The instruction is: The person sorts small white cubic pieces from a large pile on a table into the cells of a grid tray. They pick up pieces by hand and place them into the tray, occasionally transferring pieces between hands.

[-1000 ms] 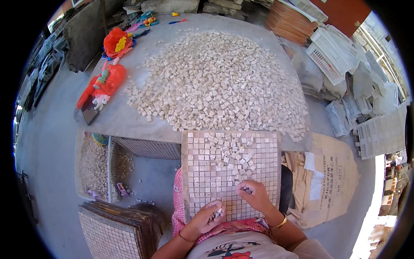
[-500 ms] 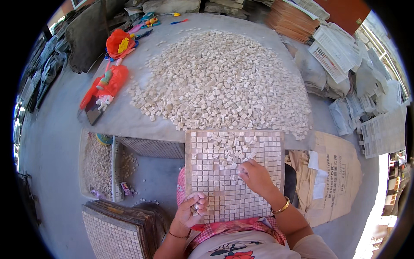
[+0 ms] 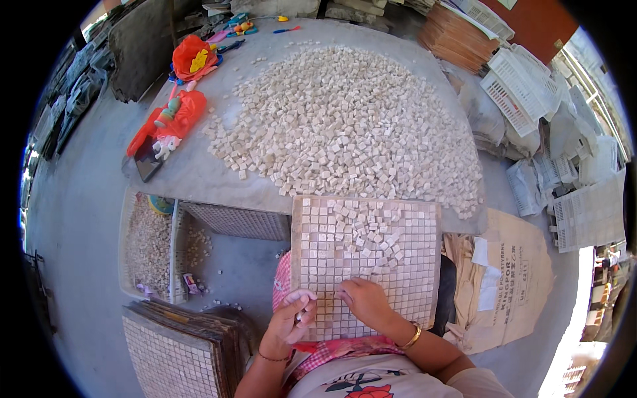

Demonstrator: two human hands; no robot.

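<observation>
On my lap rests a square grid board point(image 3: 430, 285), its cells largely filled with small pale stone mosaic tiles. Loose tiles point(image 3: 367, 229) lie heaped over its upper middle, some tilted. At the board's lower left edge my left hand point(image 3: 290, 320) is curled closed around a few of these tiles, mostly hidden by the fingers. My right hand point(image 3: 366, 304), with a gold bangle at the wrist, is low over the middle of the board. Its fingertips are pinched together close to the grid; whatever is between them is hidden.
Beyond the board, a large heap of tiles point(image 3: 358, 119) covers the table point(image 3: 219, 179). Red bags point(image 3: 186, 116), toys and a dark phone point(image 3: 147, 166) lie at its left. Filled boards point(image 3: 169, 351) stand stacked at lower left, near a white crate point(image 3: 126, 265). A printed sack point(image 3: 517, 285) lies right.
My right hand has moved left and toward me, from the loose tiles to the lower middle of the board. My left hand stays near the lower left edge. The view has shifted slightly.
</observation>
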